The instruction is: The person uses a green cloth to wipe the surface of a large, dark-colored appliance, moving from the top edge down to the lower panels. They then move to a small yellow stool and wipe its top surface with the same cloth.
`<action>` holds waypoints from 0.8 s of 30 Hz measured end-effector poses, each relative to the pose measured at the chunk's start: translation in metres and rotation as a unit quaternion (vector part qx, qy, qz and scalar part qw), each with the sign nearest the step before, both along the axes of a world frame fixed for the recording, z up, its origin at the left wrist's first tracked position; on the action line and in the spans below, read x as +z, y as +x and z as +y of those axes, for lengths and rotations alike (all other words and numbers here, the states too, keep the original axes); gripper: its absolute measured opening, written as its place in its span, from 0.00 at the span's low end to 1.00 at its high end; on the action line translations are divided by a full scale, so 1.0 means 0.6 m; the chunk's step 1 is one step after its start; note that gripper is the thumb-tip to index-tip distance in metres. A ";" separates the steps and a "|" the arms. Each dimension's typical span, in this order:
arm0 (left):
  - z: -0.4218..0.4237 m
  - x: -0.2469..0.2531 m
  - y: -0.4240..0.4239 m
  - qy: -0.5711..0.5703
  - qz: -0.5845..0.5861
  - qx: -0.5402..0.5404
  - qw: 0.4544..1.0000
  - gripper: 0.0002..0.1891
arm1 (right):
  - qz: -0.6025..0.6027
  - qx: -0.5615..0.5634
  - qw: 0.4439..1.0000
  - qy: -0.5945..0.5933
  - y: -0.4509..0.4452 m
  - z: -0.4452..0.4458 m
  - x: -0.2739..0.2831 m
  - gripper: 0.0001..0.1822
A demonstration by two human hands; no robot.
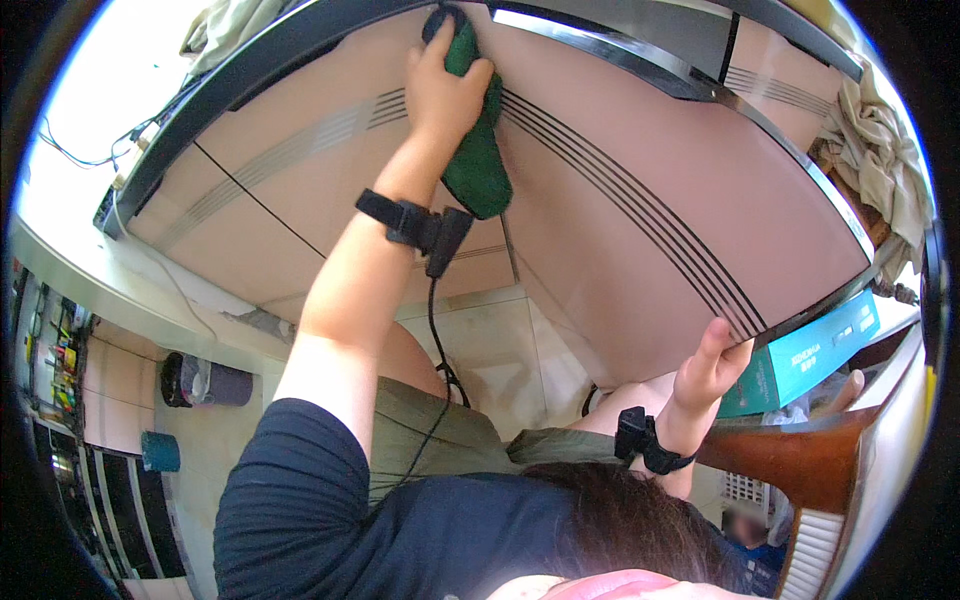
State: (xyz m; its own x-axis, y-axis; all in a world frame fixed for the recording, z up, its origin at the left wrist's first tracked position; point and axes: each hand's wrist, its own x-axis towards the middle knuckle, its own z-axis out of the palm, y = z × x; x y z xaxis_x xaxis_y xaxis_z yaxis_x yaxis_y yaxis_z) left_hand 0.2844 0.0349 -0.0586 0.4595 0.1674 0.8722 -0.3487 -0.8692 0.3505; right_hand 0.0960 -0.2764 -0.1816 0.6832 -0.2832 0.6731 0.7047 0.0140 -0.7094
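My left hand (446, 97) is wrapped around a green, cloth-like item (480, 169) with a dark round end. The item lies against glossy pink cabinet panels, near the corner where two striped panels meet. Its exact kind is unclear. At the lower free edge of the large pink cabinet door (637, 187), my right hand (705, 375) has its thumb on the striped face. Its other fingers are partly hidden at the edge and appear to grip it. Black straps with small devices circle both wrists, and a cable hangs from the left one.
A dark edge runs above the pink panels. Beside my right hand is a turquoise box (810, 360) bearing writing, near a brown wooden piece (787, 450). Crumpled beige cloth (874, 150) hangs at upper right. A dark bin (214, 381) stands on the floor at left.
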 end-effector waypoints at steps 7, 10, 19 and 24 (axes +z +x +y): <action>-0.141 -0.062 -0.152 -0.027 0.007 -0.117 0.993 0.33 | -0.013 -0.043 0.998 0.054 0.009 0.026 0.012 0.19; -0.193 -0.047 -0.192 0.000 -0.014 -0.153 0.988 0.34 | -0.015 -0.067 0.997 0.035 0.014 0.012 0.002 0.21; -0.308 -0.035 -0.278 0.120 -0.136 -0.259 0.949 0.15 | 0.049 -0.013 0.997 0.063 0.007 0.012 0.020 0.42; -0.275 -0.078 -0.281 0.161 -0.070 -0.263 0.949 0.16 | 0.045 0.012 0.994 0.099 0.011 0.007 -0.006 0.46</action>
State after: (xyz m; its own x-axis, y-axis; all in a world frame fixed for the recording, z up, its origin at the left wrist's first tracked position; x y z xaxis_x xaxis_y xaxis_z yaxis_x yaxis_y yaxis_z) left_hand 0.1159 -0.1299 -0.1055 0.2808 -0.3391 0.8979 -0.7877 -0.6159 0.0138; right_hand 0.1023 -0.2723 -0.1851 0.7461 -0.3865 0.5422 0.6367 0.1756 -0.7509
